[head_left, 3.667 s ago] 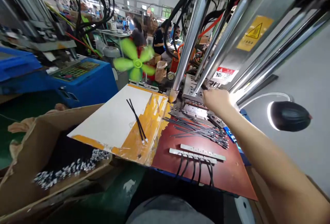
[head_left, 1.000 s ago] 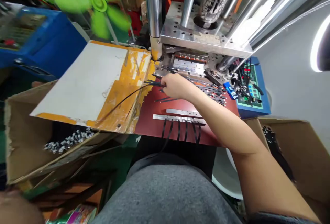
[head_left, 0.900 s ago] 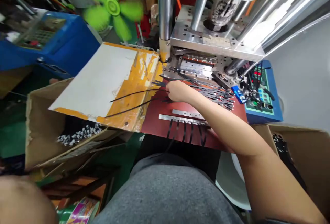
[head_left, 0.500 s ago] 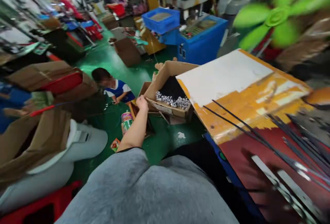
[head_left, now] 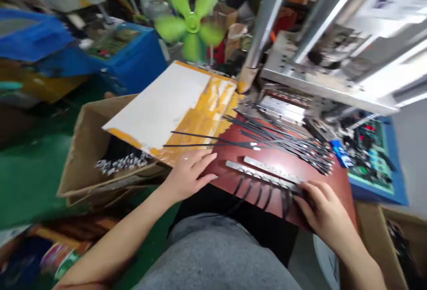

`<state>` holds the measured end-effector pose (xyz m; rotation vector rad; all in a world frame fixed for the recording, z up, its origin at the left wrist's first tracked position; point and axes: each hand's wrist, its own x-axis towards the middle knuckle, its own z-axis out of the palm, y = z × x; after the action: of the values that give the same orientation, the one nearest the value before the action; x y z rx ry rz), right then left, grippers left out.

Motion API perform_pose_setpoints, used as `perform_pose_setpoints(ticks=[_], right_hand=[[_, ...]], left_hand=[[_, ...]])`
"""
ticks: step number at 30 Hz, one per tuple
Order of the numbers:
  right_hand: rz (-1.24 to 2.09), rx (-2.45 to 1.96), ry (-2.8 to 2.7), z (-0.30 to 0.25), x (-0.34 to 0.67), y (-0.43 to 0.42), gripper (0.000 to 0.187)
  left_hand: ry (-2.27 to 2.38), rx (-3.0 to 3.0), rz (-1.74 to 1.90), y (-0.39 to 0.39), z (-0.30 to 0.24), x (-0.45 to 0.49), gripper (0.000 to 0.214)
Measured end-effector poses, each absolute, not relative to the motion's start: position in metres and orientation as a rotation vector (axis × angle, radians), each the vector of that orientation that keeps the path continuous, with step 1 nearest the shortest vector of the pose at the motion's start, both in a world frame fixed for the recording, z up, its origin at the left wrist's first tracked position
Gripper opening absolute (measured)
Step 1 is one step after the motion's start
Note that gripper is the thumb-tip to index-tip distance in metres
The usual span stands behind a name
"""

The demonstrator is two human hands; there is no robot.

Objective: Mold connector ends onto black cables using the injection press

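My left hand [head_left: 190, 176] reaches over the table's front edge beside the yellow-taped board, its fingers apart and nothing in them. At the right end of a slotted metal strip [head_left: 256, 174], my right hand [head_left: 325, 205] has its thumb and fingers closed; what lies between them is hidden. Several short black cables [head_left: 258, 194] hang from that strip over the front edge. A second metal strip [head_left: 267, 167] lies just behind it. Farther back lies a loose pile of black cables [head_left: 283, 136] with silvery ends, and two single cables [head_left: 196, 136] stretch left onto the board.
A white and yellow board [head_left: 163, 103] overlaps an open carton [head_left: 80, 147] of black parts with silvery ends. A green fan [head_left: 192, 23] stands behind. At right are a metal press [head_left: 300, 76], a blue tray [head_left: 393, 170] and another carton [head_left: 370, 219].
My view has swung right from the carton and aisle to the table. The left hand has left the carton's edge and is at the table; my right hand has come into view.
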<state>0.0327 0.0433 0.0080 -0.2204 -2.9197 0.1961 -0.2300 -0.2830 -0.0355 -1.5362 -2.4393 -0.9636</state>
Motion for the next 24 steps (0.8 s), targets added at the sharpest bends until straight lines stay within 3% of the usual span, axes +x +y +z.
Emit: perform_pose_setpoints(ticks=[3,8,14,20,24], right_hand=[[0.078,-0.263,-2.939,0.001,0.022,0.041,0.028],[-0.093,-0.158,-2.899,-0.005,0.018,0.031,0.022],[-0.009,-0.172,-2.841,0.027,-0.002,0.085,0.028],[0.024,-0.439,-2.814,0.038,-0.127,0.213,0.042],[0.04,-0.656,-2.776,0.029,-0.191,0.251,0.047]], left_hand=[[-2.388,-1.879,-0.634,-0.222,-0.017,-0.233,0.04],[-2.28,-2.097,-0.482,-0.201,0.002,-0.245,0.015],[-2.178,-2.058,-0.573,-0.149,0.032,-0.28,0.022],[-2.595,-1.681,-0.823,-0.007,0.025,-0.351,0.037],[-2.703,-1.35,-1.02,0.044,0.022,-0.385,0.047]])
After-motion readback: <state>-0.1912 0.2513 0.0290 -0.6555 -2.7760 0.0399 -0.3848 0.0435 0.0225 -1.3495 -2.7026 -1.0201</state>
